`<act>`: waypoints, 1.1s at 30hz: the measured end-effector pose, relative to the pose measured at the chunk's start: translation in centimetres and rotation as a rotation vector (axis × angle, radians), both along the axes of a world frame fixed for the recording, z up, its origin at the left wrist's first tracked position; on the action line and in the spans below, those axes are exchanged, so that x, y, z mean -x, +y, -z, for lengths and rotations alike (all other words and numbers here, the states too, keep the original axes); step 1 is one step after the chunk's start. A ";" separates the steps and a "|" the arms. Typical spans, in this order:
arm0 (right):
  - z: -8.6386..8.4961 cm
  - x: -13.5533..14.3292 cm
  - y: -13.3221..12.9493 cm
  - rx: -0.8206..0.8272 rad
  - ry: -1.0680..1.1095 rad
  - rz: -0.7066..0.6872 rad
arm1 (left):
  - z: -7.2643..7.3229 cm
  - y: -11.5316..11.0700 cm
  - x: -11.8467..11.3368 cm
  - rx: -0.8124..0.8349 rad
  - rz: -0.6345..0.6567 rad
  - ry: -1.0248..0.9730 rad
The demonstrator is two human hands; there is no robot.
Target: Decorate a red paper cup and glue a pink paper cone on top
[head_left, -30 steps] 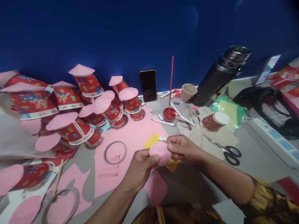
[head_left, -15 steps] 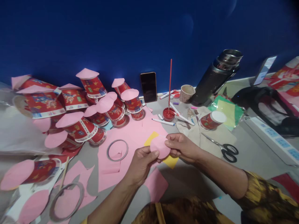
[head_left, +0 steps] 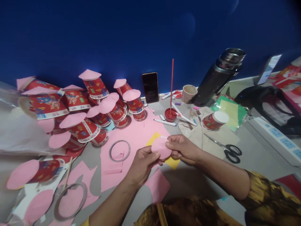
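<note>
Both hands pinch a round pink paper disc (head_left: 161,148) above the table. My left hand (head_left: 144,161) grips its lower left edge between thumb and fingers, while my right hand (head_left: 182,147) has its right edge. Beneath the disc lie a yellow paper piece (head_left: 172,162) and a large pink sheet (head_left: 136,141). On that sheet, to the left of my hands, rests a grey tape ring (head_left: 110,154). A loose pink scrap (head_left: 158,185) is just below the disc. Black-handled scissors (head_left: 231,150) lie to the right of my right hand.
Several red paper cups with pink cone tops (head_left: 82,125) crowd the left side. Behind stand a phone (head_left: 150,88), a red pot with a stick (head_left: 170,115), a beige cup (head_left: 188,93) and a dark thermos (head_left: 215,78). A power strip (head_left: 276,138) runs along the right.
Both hands keep their hold on the pink disc, nearly unmoved. The view has shifted slightly, so the surrounding things appear a little further right.
</note>
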State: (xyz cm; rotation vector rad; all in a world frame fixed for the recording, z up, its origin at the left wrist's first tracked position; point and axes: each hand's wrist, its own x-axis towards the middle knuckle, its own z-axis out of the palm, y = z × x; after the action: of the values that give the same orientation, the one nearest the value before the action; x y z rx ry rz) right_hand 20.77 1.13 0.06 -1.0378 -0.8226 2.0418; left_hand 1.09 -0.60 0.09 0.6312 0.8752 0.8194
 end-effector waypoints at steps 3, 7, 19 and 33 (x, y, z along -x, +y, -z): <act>-0.1 -0.1 0.0 -0.017 -0.027 -0.008 | 0.2 -0.1 -0.1 0.000 -0.011 0.015; -0.3 -0.5 0.4 -0.069 -0.085 -0.004 | 0.4 0.0 0.0 -0.008 -0.070 0.018; -1.5 -3.0 1.9 -0.728 -1.159 -0.101 | -2.2 2.6 1.9 0.148 -0.366 -0.257; 1.3 -3.3 3.3 -0.783 -1.063 0.235 | 0.2 2.0 1.8 0.336 -0.287 -0.086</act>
State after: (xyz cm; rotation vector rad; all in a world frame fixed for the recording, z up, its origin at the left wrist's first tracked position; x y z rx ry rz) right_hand 24.08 4.48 -1.24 -1.5818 -1.7155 0.6922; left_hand -0.66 1.41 -0.11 0.1757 1.0109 0.9218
